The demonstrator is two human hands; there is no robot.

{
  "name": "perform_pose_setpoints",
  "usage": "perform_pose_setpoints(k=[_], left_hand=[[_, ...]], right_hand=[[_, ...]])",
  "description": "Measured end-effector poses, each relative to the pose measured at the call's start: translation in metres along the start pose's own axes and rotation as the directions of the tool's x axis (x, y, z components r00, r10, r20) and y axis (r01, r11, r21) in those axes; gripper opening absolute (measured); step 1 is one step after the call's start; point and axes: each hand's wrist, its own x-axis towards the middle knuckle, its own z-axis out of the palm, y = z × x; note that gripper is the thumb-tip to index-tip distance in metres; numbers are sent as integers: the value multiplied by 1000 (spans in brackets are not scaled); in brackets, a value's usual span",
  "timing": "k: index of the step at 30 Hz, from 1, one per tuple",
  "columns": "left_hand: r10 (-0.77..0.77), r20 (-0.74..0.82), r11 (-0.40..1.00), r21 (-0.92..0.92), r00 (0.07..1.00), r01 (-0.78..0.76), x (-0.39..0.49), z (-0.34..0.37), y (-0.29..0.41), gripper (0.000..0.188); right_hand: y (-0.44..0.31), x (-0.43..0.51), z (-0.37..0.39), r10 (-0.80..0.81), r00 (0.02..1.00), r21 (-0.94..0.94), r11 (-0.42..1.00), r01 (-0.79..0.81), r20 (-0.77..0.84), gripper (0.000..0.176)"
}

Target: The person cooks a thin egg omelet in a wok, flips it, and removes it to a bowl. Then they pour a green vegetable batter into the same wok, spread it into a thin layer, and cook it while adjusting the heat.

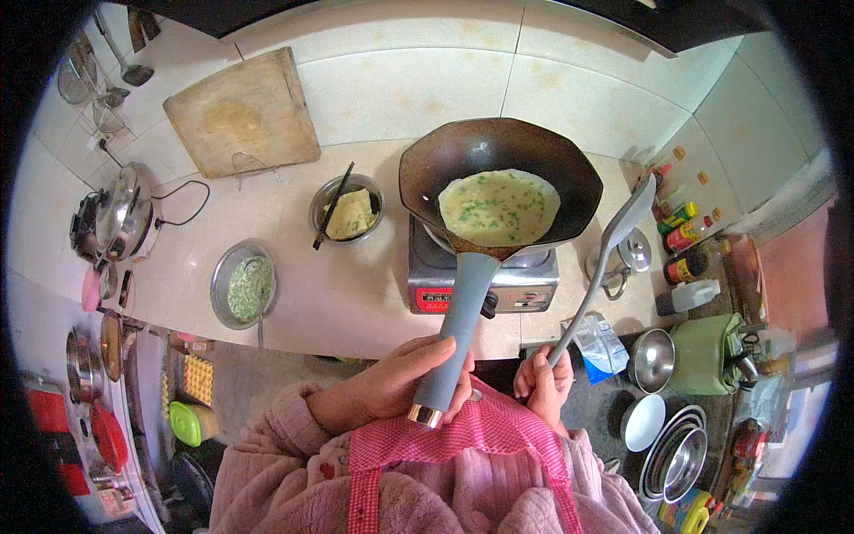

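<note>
My left hand (pixel 427 380) is wrapped around the grey handle of a dark wok (pixel 567 153), which sits tilted over a gas stove (pixel 482 284). In the wok lies a thin round pancake (pixel 500 207) with green flecks. My right hand (pixel 546 384) grips the handle of a grey spatula (pixel 624 217), its blade raised beside the wok's right edge. To the left, a metal bowl (pixel 380 193) holds folded pancake (pixel 353 213), with dark chopsticks (pixel 333 205) across its rim. Farther left, another metal bowl (pixel 217 287) contains green-flecked batter (pixel 250 288) and a utensil whose handle overhangs the counter edge.
A wooden cutting board (pixel 243 113) leans against the tiled wall. Condiment bottles (pixel 690 233) and a small lidded metal pot (pixel 632 250) stand at the right. Below them are a plastic packet (pixel 600 347) and metal bowls (pixel 652 360). An electric pan with a glass lid (pixel 125 210) is far left.
</note>
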Motion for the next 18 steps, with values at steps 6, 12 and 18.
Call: perform_pose_setpoints(k=[6,12,18], left_hand=[[32,-90,999,37,995,-29,1,5,-13,54],[31,-76,999,-29,997,-33,1,7,-22,60],[34,-106,998,56,994,-28,0,10,-17,69]], right_hand=[[1,6,-11,43,999,59,997,-44,17,8],[-3,10,-9,43,998,49,998,-45,35,8],[-9,4,-3,-7,999,10,1000,7,42,9]])
